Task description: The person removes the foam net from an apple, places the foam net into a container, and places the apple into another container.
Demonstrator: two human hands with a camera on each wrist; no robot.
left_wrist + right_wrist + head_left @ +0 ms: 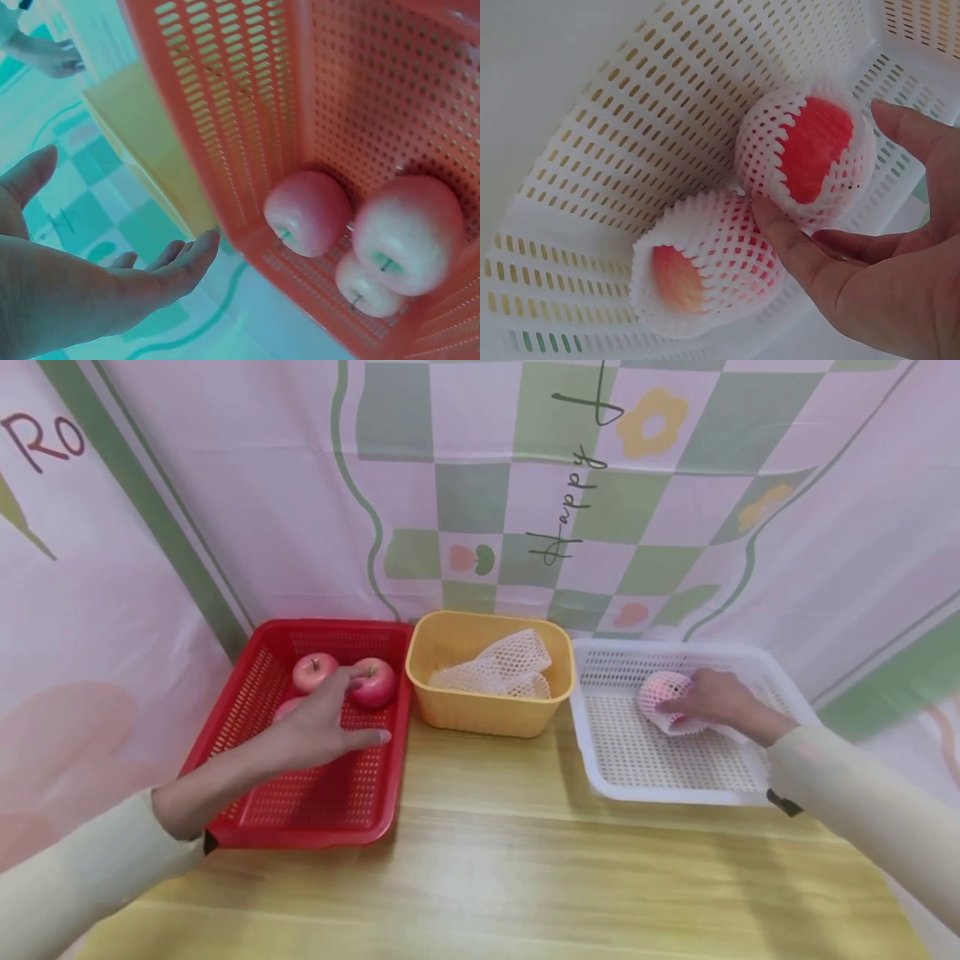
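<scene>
Reaching over the red basket (247, 710), our left hand (326, 727) hangs with fingers relaxed and spread, gripping nothing, just above three bare apples (409, 232) that sit together in the basket's far corner. From the left wrist view the fingers (176, 266) are loose and clear of the fruit. Over on the other side, our right hand (712, 697) is down inside the white basket (667, 777), thumb and fingers cupped around a netted apple (810, 150), red skin showing through the white foam mesh. A second netted apple (697, 262) lies right against it, touching, and our fingers brush it as well. Between the two baskets sits the yellow tub (487, 714), holding a loose heap of foam nets (498, 668). All three containers stand side by side at the back of the wooden bench (495, 877).
</scene>
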